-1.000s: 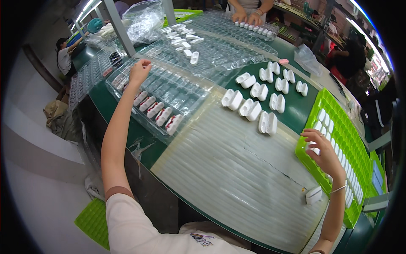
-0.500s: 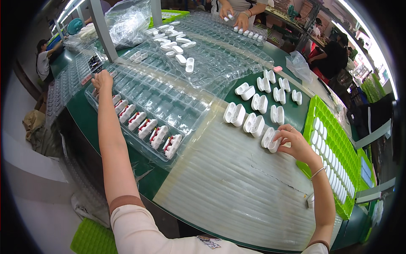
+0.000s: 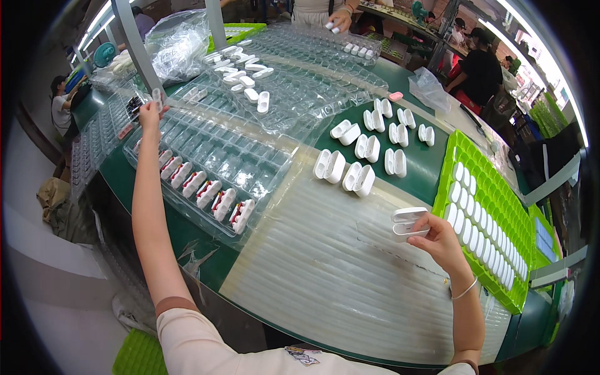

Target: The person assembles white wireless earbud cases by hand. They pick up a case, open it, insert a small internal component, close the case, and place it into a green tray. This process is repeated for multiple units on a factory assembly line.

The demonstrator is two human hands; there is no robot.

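My right hand (image 3: 441, 242) grips an open white earbud case (image 3: 409, 230) by its side, lifted over the ribbed translucent mat (image 3: 312, 262). At the far left, my left hand (image 3: 150, 117) pinches a small pale oblong piece (image 3: 157, 95) upright above the end of a clear plastic tray (image 3: 265, 181). In that tray's near row lie several white parts with red and yellow bits (image 3: 223, 204). Beyond the mat, several open earbud cases (image 3: 359, 179) stand on the green tabletop (image 3: 415, 165).
A lime-green tray (image 3: 448, 165) with rows of white case pieces lies at the right. Clear trays (image 3: 294, 81) are spread at the back, with loose white cases (image 3: 250, 67) on them. A metal post (image 3: 136, 47) rises near my left hand. Across the table a co-worker's hand (image 3: 341, 19) holds white pieces.
My right hand has lifted an earbud case from the mat's far edge and brought it nearer. My left hand has risen from the tray's far end with the pale piece now showing.
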